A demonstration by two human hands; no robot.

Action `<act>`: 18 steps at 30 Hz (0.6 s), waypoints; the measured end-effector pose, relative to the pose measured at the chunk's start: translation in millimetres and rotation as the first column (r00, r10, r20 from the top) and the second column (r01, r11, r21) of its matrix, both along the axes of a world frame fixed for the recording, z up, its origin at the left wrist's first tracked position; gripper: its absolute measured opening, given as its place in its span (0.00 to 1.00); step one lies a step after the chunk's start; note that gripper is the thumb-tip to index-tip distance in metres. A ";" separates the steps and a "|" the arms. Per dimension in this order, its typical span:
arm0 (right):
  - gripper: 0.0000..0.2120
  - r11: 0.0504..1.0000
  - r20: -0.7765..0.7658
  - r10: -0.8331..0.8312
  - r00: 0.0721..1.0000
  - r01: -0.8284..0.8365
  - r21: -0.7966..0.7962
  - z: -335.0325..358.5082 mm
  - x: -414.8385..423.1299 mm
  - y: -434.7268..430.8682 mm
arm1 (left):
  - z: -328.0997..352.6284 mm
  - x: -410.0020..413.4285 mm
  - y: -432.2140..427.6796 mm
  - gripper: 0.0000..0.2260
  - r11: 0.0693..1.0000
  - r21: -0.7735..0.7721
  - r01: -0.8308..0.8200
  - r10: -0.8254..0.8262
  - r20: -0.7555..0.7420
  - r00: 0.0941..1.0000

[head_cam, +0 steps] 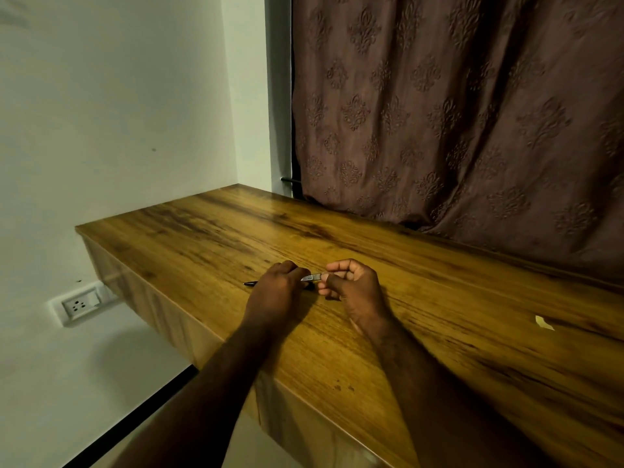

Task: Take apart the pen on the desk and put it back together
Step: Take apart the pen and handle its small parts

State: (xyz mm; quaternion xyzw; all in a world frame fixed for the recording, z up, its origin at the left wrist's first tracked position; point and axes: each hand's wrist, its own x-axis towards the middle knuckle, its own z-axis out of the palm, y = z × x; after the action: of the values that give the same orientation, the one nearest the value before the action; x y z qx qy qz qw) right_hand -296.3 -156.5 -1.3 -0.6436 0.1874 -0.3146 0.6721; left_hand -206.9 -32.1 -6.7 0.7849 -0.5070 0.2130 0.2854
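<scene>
No writing, number or brand mark can be read anywhere: not on the pen, the wall socket or the bench.

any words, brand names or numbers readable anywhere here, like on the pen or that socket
None can be read.
pen: the silvery part showing between the left hand and the right hand is too small and blurred to show any print.
wall socket: no marking visible.
paper scrap on the desk: looks blank.
</scene>
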 end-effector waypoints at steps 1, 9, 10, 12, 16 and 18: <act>0.07 1.000 -0.008 0.006 1.000 -0.006 -0.005 -0.1 -0.4 -0.3 | -0.5 0.8 -0.2 0.10 1.000 -0.002 -0.003 0.003 0.013 1.000; 0.09 0.998 -0.024 -0.008 1.000 0.009 0.060 -1.2 1.6 -1.0 | -4.6 7.4 -1.0 0.14 1.000 0.010 -0.005 0.005 0.061 0.998; 0.09 0.998 -0.021 -0.016 1.000 0.017 0.059 -1.7 2.3 -0.8 | -5.2 8.5 -1.1 0.14 1.000 0.014 -0.004 0.003 0.069 0.998; 0.08 0.998 -0.005 -0.033 0.999 0.033 0.056 -2.6 3.4 0.1 | -5.9 9.4 -2.9 0.12 0.999 0.032 -0.020 0.017 0.097 0.995; 0.05 0.998 0.009 -0.051 0.999 0.051 0.024 -3.3 5.0 1.7 | -1.7 22.8 -0.3 0.13 0.996 -0.046 -0.077 0.077 -0.016 0.997; 0.03 0.998 -0.016 -0.061 0.998 0.061 -0.009 -4.4 6.8 1.8 | 4.1 46.0 5.8 0.10 0.987 -0.053 -0.154 0.149 -0.097 0.984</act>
State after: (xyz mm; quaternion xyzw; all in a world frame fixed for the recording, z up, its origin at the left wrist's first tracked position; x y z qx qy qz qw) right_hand -289.6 -154.7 -5.7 -0.6431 0.2109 -0.3306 0.6577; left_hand -161.0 -26.3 -2.6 0.8213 -0.4254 0.2128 0.3150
